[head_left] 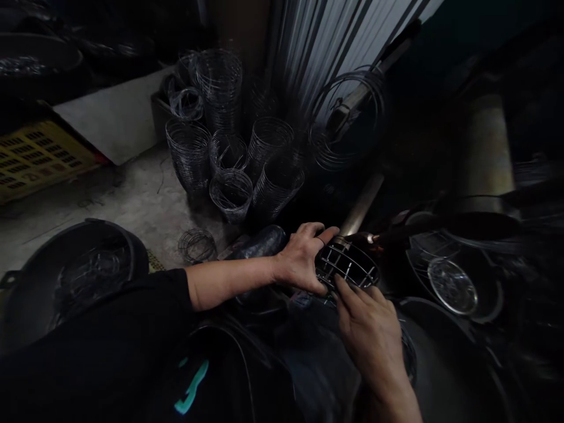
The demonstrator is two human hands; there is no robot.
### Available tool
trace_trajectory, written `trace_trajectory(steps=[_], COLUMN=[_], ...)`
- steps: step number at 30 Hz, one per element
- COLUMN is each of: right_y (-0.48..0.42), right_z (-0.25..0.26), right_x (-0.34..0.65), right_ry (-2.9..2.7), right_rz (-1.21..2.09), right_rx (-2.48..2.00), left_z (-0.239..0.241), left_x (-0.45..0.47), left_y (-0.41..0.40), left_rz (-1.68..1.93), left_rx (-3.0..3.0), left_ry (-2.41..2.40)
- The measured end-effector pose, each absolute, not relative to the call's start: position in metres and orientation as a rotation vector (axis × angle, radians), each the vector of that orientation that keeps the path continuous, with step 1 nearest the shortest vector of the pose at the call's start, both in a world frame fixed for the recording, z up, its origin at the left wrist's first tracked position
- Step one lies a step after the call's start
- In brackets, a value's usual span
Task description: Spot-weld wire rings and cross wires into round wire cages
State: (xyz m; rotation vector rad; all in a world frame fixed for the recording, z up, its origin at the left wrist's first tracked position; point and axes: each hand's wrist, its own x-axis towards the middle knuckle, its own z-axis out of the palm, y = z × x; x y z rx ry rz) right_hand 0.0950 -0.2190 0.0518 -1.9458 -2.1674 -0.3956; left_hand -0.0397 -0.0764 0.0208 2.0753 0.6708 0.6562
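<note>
A small round wire basket (349,258) is held upright between my hands, right of the middle of the head view. My left hand (304,258) grips its left side, thumb on the near side and fingers toward the far rim. The fingers of my right hand (372,323) rest on the near rim and hold it from the front. A copper-coloured tip (371,238) on a dark arm sits close to the basket's far rim. Whether tip and wire touch, I cannot tell. The basket's lower part is hidden by my hands.
Tall stacks of wire rings (189,150) stand on the concrete floor (150,194). A wire coil (348,111) hangs beyond. Black tubs (136,252) flank me, one on the right holding a round wire mesh piece (453,286). A yellow crate (44,155) is far left.
</note>
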Motion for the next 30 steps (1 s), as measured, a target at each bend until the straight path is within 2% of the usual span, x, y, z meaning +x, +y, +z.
trace_trajectory(steps=[7, 14, 30], right_y=[-0.205, -0.187, -0.161], right_z=[0.049, 0.054, 0.055], right_x=[0.110, 0.122, 0.147], right_ry=[-1.994, -2.001, -1.886], right_rz=[-0.290, -0.394, -0.322], right_rx=[-1.635, -1.656, -1.692], left_z=[0.025, 0.031, 0.035], left_x=[-0.029, -0.017, 0.010], left_y=[-0.069, -0.055, -0.033], left_rz=[0.691, 0.739, 0.693], left_rx=[2.033, 2.013, 2.050], left_ry=[0.691, 0.716, 0.833])
